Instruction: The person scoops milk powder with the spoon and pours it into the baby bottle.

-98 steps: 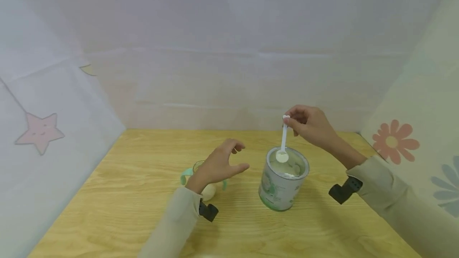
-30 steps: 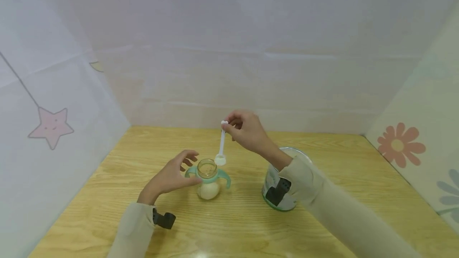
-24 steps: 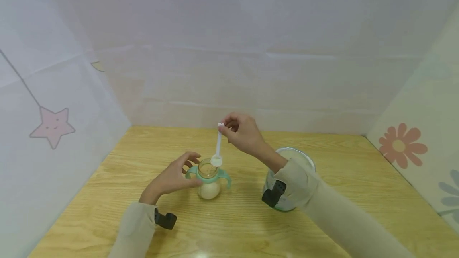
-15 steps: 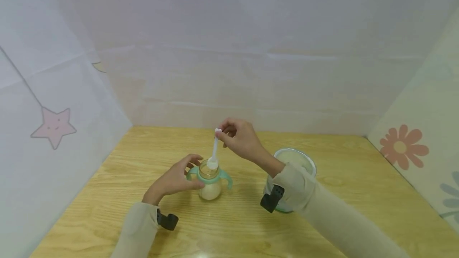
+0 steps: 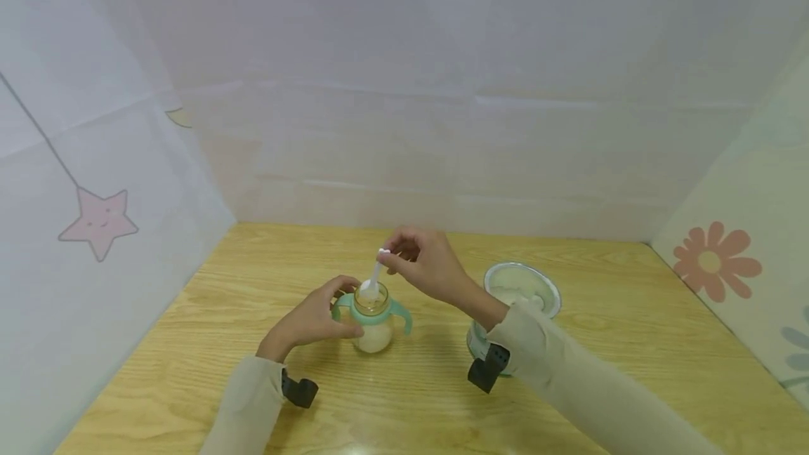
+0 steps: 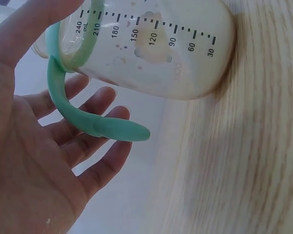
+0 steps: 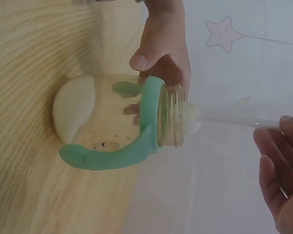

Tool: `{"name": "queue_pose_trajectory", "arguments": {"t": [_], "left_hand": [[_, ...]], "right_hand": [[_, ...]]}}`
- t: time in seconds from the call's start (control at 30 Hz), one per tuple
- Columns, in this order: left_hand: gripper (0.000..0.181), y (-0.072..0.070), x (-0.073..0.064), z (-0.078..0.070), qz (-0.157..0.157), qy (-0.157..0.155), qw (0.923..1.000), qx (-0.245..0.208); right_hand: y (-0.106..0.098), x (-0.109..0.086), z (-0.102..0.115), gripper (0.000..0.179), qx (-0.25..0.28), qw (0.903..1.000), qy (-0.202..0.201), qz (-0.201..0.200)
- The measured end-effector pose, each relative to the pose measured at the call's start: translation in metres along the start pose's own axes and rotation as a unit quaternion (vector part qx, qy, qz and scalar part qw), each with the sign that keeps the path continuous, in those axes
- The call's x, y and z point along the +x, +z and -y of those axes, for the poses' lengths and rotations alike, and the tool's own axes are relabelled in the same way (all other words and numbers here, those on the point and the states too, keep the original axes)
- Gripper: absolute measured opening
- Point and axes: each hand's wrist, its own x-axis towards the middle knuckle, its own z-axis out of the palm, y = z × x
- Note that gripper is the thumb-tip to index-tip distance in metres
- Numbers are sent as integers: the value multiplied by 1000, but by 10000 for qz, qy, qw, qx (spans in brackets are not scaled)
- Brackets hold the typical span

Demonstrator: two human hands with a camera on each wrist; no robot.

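Observation:
A clear baby bottle (image 5: 374, 332) with a mint-green two-handled collar stands uncapped on the table, pale powder at its bottom. My right hand (image 5: 432, 265) pinches the end of a white measuring scoop (image 5: 373, 283); the scoop's bowl, with pale powder in it, is at the bottle's mouth. My left hand (image 5: 316, 314) is beside the bottle, fingers spread loosely behind one handle (image 6: 93, 122) and thumb on the near side. Whether those fingers touch it, I cannot tell. Right of the bottle stands an open powder can (image 5: 523, 290), partly hidden by my right forearm.
The wooden table (image 5: 404, 406) ends at a pale cloth wall behind. Cloth side walls carry a pink star (image 5: 100, 222) at left and a red flower (image 5: 716, 262) at right. A dark camera (image 5: 489, 368) is strapped to each wrist.
From above the can, my right hand has carried the scoop left, then lowered it to the bottle's mouth. My left hand has drawn back left and now lies beside the bottle.

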Motion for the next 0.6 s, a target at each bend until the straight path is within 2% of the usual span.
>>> {"name": "queue_pose_trajectory", "arguments": {"t": [0.6], "left_hand": [[72, 4, 2, 1, 46, -131, 9999, -62]], "right_hand": [[-3, -27, -1, 4, 56, 9990, -291, 344]]}}
